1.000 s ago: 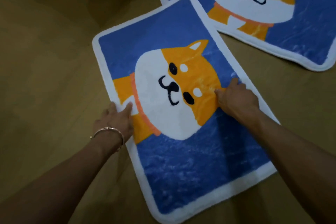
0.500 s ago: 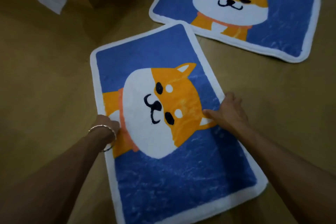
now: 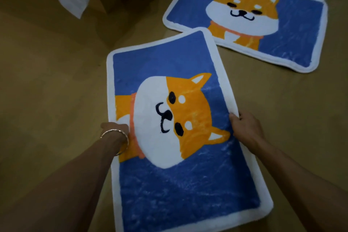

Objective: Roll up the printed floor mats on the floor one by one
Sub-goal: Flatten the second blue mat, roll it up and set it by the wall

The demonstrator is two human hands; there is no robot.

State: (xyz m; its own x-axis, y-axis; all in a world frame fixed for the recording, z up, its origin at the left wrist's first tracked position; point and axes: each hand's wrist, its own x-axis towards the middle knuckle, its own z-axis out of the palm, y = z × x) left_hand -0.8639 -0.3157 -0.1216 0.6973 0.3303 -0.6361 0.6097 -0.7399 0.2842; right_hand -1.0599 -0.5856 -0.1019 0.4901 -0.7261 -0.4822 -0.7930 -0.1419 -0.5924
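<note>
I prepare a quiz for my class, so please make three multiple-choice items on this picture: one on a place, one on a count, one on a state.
1. Where does the right hand hold the near mat? A) right long edge B) far short edge C) the dog's face
2. How many blue dog mats are in view? A) one B) two C) four
3. The near mat is: A) flat B) half rolled C) fully rolled
Answers: 1 A, its thumb lies on the white right border; 2 B, the near mat and the far mat beyond it; 3 A, it lies spread out, no roll.
</note>
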